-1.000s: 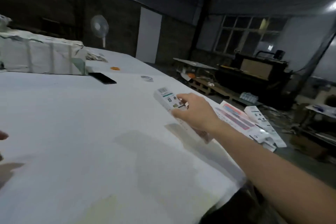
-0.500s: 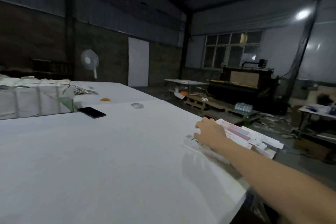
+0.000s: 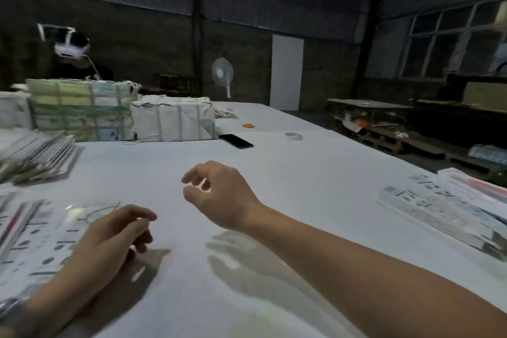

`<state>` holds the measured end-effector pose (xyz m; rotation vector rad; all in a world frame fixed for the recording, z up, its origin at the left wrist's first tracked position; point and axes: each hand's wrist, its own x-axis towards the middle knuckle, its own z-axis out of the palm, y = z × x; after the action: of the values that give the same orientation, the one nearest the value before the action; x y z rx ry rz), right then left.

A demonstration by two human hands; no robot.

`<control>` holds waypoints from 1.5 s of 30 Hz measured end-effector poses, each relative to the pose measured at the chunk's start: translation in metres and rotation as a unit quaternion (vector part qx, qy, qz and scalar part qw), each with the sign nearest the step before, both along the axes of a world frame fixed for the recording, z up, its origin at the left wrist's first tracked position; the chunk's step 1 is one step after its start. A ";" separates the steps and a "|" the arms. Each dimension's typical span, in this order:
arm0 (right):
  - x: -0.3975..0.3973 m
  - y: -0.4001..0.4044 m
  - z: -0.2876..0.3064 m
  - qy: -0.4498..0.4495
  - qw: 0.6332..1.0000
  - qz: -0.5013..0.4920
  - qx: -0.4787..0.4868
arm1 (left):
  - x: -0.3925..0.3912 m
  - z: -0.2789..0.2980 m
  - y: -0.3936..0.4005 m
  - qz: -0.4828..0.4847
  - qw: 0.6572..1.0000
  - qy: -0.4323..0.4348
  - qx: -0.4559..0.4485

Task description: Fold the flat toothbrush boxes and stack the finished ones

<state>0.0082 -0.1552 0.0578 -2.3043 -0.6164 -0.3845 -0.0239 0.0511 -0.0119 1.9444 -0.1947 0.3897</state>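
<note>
Flat printed toothbrush boxes [image 3: 41, 239] are spread at nine o'clock, beside the left hand [image 3: 109, 241], kept within easy reach for folding. Finished folded white boxes [image 3: 450, 208] are stacked at three o'clock on the white table [image 3: 301, 173]. Nothing is held: the right hand [image 3: 219, 192] hovers mid-table, and both hands' fingers are loosely curled.

The table [image 3: 274, 173] has a smooth, matt white top. The flat boxes [image 3: 41, 241] at its left edge look like printed card with a shiny clear window, and the bundles [image 3: 170, 121] at the far edge are wrapped in crinkled paper. The phone [image 3: 236, 141] looks glossy black.
</note>
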 end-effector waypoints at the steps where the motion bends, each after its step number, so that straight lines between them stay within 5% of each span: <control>1: -0.003 0.022 -0.005 0.004 1.000 0.026 0.011 | -0.001 0.003 0.002 0.003 1.000 0.000 0.007; 10: 0.001 0.094 -0.059 0.043 0.975 0.082 0.200 | -0.008 0.010 0.027 0.076 0.962 -0.027 0.261; 16: 0.011 0.092 -0.064 0.062 0.964 0.078 0.246 | -0.004 0.012 0.046 0.214 0.861 0.109 0.449; 32: 0.016 0.092 -0.063 0.134 0.947 0.069 0.283 | -0.004 0.027 0.074 0.223 0.880 0.202 0.366; 45: 0.016 0.091 -0.064 0.147 0.944 0.073 0.288 | -0.009 0.045 0.098 0.319 0.922 0.007 0.220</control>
<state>0.0238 -0.0638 -0.0060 -1.6981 -0.4463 -0.1184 -0.0333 0.1489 0.0334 2.4318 0.4137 0.8111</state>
